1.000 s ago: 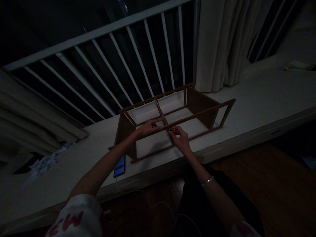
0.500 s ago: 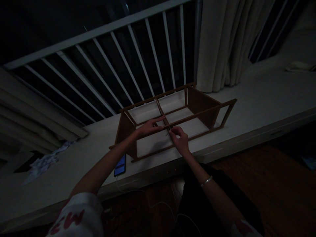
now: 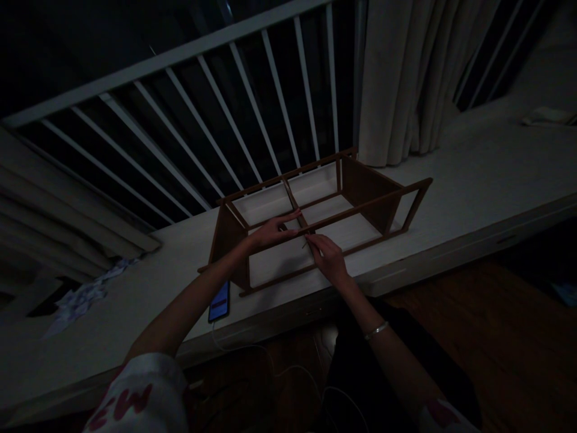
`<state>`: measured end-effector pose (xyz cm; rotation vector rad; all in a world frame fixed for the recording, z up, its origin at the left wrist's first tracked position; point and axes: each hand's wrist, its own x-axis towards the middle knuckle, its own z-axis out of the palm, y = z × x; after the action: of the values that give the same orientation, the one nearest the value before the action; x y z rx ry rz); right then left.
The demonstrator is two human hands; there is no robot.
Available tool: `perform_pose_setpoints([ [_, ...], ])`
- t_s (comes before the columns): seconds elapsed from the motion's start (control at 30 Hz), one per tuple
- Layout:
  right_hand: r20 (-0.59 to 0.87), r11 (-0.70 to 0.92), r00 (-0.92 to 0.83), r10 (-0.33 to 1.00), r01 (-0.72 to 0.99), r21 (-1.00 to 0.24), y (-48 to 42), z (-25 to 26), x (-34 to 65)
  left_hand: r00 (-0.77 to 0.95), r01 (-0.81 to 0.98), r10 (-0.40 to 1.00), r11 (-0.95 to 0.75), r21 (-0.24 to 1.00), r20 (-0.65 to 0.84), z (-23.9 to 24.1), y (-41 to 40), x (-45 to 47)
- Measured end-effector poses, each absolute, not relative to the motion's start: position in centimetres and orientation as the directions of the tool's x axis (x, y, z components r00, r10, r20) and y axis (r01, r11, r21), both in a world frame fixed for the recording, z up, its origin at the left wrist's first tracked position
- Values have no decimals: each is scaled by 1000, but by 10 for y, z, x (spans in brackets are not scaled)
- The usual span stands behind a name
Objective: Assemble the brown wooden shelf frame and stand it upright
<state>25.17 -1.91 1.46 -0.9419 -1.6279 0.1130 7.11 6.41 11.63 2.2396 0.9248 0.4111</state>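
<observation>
A brown wooden shelf rack (image 3: 369,207) lies on its side on the pale window ledge, its rails and panels forming an open frame. My left hand (image 3: 273,233) grips the rack's upper front rail near the middle crosspiece (image 3: 291,195), fingers above and thumb along the rail. Just below that joint, my right hand (image 3: 328,257) is closed in a pinch. A thin rod (image 3: 304,244), perhaps a hex key, pokes out from its fingertips against the rail. Dim light hides its exact shape.
A phone (image 3: 219,304) with a lit screen lies by the rack's left end, its white cable (image 3: 256,347) hanging over the ledge edge. White railing bars (image 3: 252,108) stand behind. Curtains (image 3: 396,84) hang on both sides. Crumpled cloth (image 3: 85,297) lies far left.
My right hand has turned slightly at the joint, and its fingers are drawn closer together around the thin rod. My left hand and the rack stay in place.
</observation>
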Motion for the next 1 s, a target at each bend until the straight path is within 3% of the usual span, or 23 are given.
perform_pose_setpoints([
  [0.37,821,694,-48,570,563,-449,-14,9,256,692,496,721,-510,703,35,118,63,73],
  [1.0,828,706,-63,557,561,-432,-7,6,259,695,518,719,-514,683,14,119,63,72],
])
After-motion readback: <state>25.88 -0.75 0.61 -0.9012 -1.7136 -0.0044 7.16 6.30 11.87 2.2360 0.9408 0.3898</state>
